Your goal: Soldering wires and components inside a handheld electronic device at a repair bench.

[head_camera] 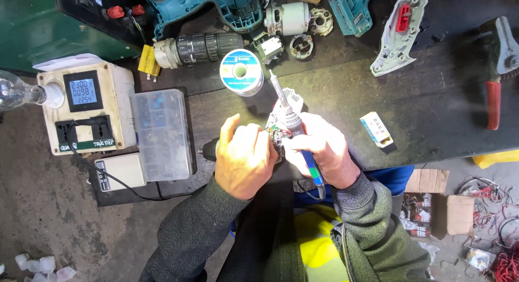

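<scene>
Head view: nearest me, my left hand [244, 162] has its grip wrapped around a dark tool body [212, 150] at the table [432, 114] edge. My right hand [323, 152] pinches a blue-handled soldering iron [294, 131] like a pen, tip pointing up and away, beside the small circuit board [274, 131] between my hands. A solder spool [241, 72] sits just beyond, and a clear parts box [161, 135] lies to the left.
</scene>
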